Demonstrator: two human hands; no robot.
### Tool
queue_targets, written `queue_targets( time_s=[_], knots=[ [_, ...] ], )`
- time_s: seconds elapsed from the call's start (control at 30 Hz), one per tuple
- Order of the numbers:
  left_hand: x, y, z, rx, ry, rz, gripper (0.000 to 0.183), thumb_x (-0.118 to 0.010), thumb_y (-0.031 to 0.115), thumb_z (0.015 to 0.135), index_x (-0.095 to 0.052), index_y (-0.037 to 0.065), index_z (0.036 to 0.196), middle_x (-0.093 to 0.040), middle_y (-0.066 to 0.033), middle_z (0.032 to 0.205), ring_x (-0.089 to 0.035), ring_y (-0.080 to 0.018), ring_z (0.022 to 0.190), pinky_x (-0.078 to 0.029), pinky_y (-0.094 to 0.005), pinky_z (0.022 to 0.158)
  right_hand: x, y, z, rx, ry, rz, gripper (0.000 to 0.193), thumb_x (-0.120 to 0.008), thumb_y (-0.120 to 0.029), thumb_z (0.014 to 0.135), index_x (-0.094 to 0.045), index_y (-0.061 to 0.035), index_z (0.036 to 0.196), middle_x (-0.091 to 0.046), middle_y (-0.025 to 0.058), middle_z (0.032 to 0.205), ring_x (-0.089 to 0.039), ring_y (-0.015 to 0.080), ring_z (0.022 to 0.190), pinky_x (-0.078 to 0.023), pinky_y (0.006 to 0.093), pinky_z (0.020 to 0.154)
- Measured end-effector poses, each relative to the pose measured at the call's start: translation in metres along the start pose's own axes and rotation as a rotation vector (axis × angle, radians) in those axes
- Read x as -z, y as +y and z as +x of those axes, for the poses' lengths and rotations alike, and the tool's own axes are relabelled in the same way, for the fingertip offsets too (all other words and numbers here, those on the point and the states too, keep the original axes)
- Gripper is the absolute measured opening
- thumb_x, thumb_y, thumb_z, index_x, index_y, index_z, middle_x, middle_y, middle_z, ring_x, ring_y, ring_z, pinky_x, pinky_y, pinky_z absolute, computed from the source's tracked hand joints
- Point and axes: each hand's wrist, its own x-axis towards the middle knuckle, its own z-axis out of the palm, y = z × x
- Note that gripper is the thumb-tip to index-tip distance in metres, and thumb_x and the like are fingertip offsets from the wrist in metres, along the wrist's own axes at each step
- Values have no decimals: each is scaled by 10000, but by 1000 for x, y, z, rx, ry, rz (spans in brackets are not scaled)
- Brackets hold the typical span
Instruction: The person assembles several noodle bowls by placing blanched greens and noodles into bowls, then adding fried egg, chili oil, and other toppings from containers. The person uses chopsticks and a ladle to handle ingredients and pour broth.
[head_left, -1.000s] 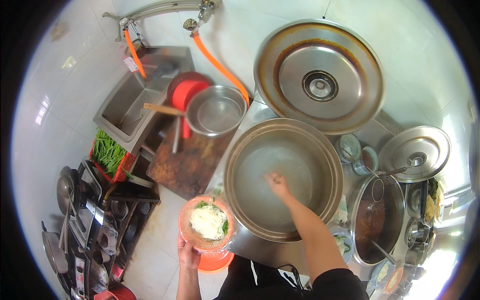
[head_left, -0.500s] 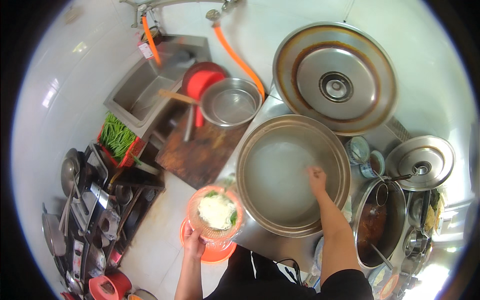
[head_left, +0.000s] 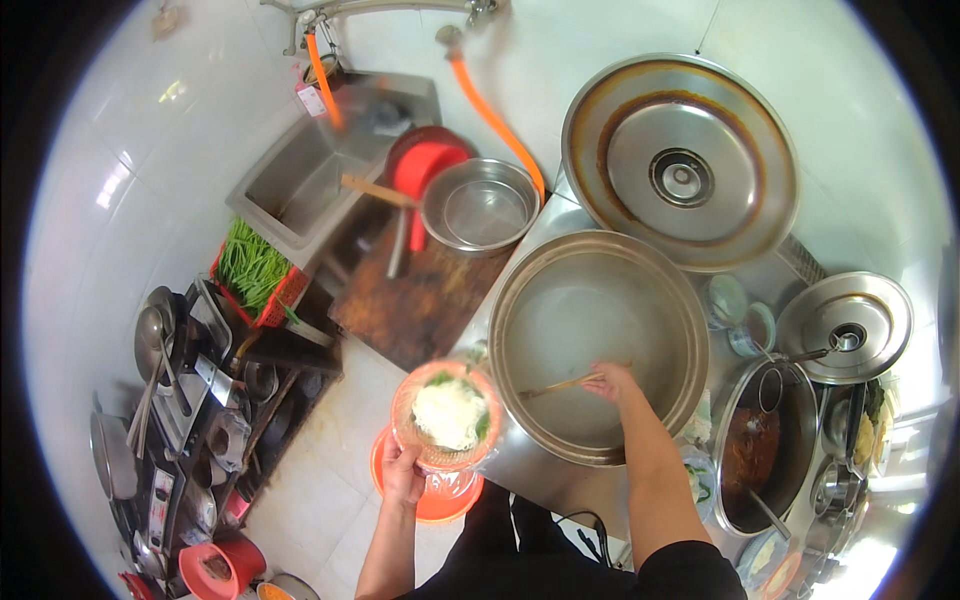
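Observation:
My left hand [head_left: 403, 474] grips the rim of an orange plastic basket [head_left: 402, 407], just left of the large metal pot. White noodles [head_left: 450, 414] lie in the basket with green leaves [head_left: 485, 426] at their edge. My right hand [head_left: 606, 382] reaches over the large pot [head_left: 601, 240] and is closed around long wooden chopsticks [head_left: 557, 387]. They point left, low over cloudy liquid [head_left: 575, 320]; whether their tips touch it I cannot tell.
Below the basket stands an orange basin [head_left: 447, 503]. A big metal lid [head_left: 640, 130] leans behind the pot. To the right is a pot of brown broth [head_left: 748, 440]. A cutting board [head_left: 425, 310], steel basin [head_left: 480, 205] and sink [head_left: 260, 205] are at left.
My right hand has shifted slightly left and nearer in the pot, and the chopsticks now show clearly. My left hand still holds the basket. The whole view has shifted a little.

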Motion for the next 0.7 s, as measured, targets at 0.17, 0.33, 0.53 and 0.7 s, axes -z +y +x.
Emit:
queue_targets(
  time_s=[0.17, 0.33, 0.53, 0.7],
  knots=[
    [13, 16, -13, 19, -93, -20, 552, -557, -59, 893, -504, 116, 1414, -650, -42, 1233, -667, -180, 976, -572, -300, 708, -3, -16, -39, 2, -48, 220, 270, -603, -119, 954, -569, 5, 1192, -632, 221, 1110, -694, 353, 966, -613, 434, 871],
    [11, 34, -23, -23, -111, -25, 609, -562, -52, 883, -463, 113, 1460, -585, -68, 1379, -617, -240, 1199, -572, -396, 956, -4, -51, -93, 192, -197, 311, 268, -609, -114, 940, -581, -7, 1183, -653, 197, 1044, -700, 336, 938, -621, 418, 833],
    [-36, 58, -14, -116, -111, 9, 582, -531, -60, 894, -468, 101, 1449, -590, -84, 1356, -623, -254, 1193, -582, -421, 958, -20, -123, -208, 386, -264, 349, 310, -634, -117, 931, -572, -13, 1217, -646, 171, 1025, -683, 322, 897, -614, 438, 806],
    [-99, 66, -1, -42, -208, 129, 509, -519, -77, 900, -520, 109, 1373, -652, -86, 1212, -712, -235, 958, -643, -341, 616, -41, -157, -344, 590, -288, 357, 306, -632, -130, 925, -596, -40, 1215, -680, 139, 1002, -708, 302, 872, -615, 426, 781]
  ],
)
